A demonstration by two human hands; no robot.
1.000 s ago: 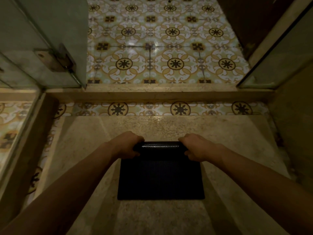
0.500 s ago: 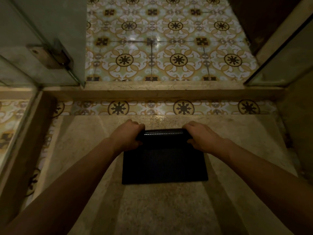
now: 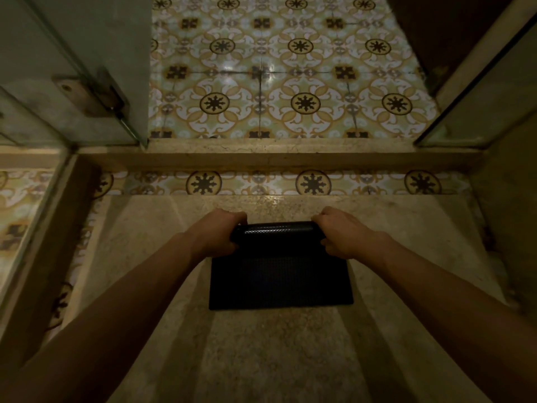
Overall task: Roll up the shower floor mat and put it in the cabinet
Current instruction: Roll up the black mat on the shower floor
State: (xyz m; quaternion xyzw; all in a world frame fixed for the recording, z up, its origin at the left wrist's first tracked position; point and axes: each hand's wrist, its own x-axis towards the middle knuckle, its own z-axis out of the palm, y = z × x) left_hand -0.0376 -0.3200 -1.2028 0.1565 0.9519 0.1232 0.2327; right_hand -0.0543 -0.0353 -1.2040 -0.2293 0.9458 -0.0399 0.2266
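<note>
A black textured shower mat [image 3: 280, 280] lies on the beige stone shower floor, its far end wound into a tight roll [image 3: 276, 230]. My left hand [image 3: 220, 234] grips the roll's left end and my right hand [image 3: 340, 232] grips its right end, fingers curled over the top. The near part of the mat is still flat, ending in a straight edge toward me. No cabinet is in view.
A raised stone curb [image 3: 276, 158] crosses the shower entrance ahead, with patterned floor tiles [image 3: 290, 82] beyond. A glass door with a metal hinge [image 3: 90, 94] stands at the left, a glass panel [image 3: 479, 112] at the right. Shower walls close in on both sides.
The flat part of the mat has grown shorter, its near edge farther from me, while both hands stayed on the ends of the roll.
</note>
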